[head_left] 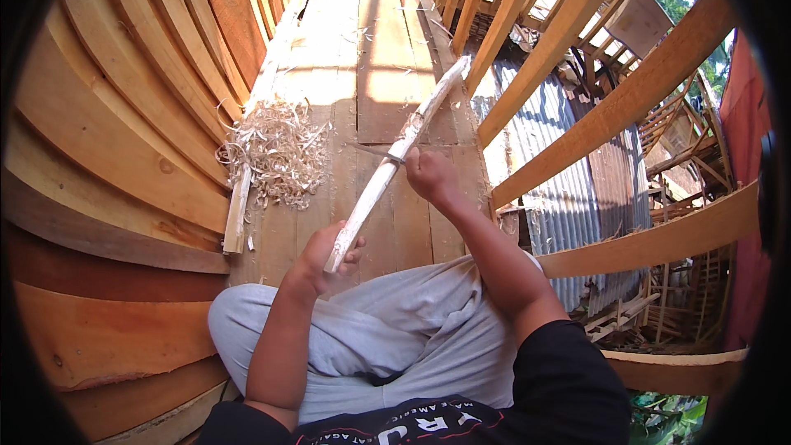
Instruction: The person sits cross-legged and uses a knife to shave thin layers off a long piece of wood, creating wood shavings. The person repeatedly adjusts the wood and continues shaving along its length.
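Leftward, curved hull planks (124, 115) rising in overlapping rows, a heap of pale wood shavings (276, 156) beside a thin batten (239, 206) on the plank floor (371, 74). Nearer the middle, left hand (325, 251) closed around the low end of a long pale stick (395, 156), slanted up and away over the floor. Right hand (428, 173) clenched on a small blade (386, 154) pressed against the stick at mid-length. Farther right, bare curved ribs (626, 99) over corrugated metal sheeting (568, 156).
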The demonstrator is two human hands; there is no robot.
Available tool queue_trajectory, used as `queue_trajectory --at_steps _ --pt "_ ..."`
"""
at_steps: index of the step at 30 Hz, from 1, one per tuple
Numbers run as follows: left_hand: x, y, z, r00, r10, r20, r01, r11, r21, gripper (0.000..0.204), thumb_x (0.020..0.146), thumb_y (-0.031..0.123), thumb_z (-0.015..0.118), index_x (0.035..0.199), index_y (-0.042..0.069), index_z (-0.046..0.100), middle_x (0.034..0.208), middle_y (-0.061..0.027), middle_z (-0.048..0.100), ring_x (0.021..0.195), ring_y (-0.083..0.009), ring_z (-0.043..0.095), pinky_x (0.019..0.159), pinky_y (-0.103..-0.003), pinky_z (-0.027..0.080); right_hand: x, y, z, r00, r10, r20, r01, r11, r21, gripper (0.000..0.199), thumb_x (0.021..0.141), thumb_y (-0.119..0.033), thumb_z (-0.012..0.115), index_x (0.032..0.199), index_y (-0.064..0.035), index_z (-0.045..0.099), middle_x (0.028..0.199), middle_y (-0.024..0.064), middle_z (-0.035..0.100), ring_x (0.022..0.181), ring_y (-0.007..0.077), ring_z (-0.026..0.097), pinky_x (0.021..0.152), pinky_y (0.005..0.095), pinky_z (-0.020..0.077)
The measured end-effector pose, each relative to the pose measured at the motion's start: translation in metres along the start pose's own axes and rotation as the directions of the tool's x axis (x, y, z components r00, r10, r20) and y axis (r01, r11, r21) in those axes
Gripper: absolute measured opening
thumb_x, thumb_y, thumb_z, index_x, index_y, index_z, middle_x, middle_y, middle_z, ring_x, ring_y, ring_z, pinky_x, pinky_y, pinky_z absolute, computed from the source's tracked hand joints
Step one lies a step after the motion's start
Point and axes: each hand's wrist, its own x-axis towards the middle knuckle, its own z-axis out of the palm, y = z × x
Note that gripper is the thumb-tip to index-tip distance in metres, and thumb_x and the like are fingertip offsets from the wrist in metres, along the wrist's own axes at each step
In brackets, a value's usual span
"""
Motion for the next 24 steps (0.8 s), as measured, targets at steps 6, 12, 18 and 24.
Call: queue_trajectory --at_steps 6,12,18,24 --pt "0.000 -0.008 0.010 0.982 0.123 -0.145 -0.083 0.962 0.259 0.044 0.102 0.043 0.030 0.091 0.007 0.053 0.057 -0.0011 0.048 0.039 -0.0108 0.044 0.036 -0.025 0.034 0.036 0.058 0.014 0.979 0.168 -0.115 -0.147 0.973 0.176 0.065 0.099 -0.044 0.031 0.065 0.0048 0.058 0.064 0.0238 0.058 0.065 0.0397 0.060 0.069 0.0484 0.0473" --pt "-0.001 -0.007 0.000 0.950 0.230 -0.212 -0.113 0.883 0.455 0.047 0.102 0.046 0.033 0.087 0.008 0.056 0.058 -0.0017 0.051 0.039 -0.0107 0.045 0.036 -0.025 0.034 0.042 0.064 0.005 0.791 0.611 0.040 -0.484 0.584 0.652 0.047 0.099 -0.039 0.035 0.078 -0.0029 0.057 0.055 0.0067 0.047 0.048 0.0210 0.047 0.044 0.0396 0.0368" --pt "-0.001 0.000 0.011 0.940 0.271 -0.205 -0.137 0.854 0.501 0.050 0.100 0.050 0.039 0.085 0.006 0.059 0.059 -0.0018 0.052 0.040 -0.0107 0.048 0.036 -0.026 0.037 0.059 0.163 0.074 0.777 0.629 0.031 -0.543 0.643 0.540 0.018 0.087 -0.011 0.041 0.090 0.0004 0.055 0.062 0.0086 0.050 0.050 0.0172 0.048 0.042 0.0340 0.0358" --pt "0.001 -0.004 0.020 0.925 0.313 -0.215 -0.177 0.857 0.484 0.060 0.097 0.054 0.044 0.082 -0.002 0.060 0.064 -0.0075 0.054 0.049 -0.0159 0.053 0.041 -0.032 0.044 0.084 0.179 0.115 0.944 0.330 0.026 -0.308 0.848 0.432 0.008 0.084 -0.004 0.058 0.088 0.0024 0.060 0.066 0.0063 0.057 0.053 0.0133 0.052 0.047 0.0306 0.0413"
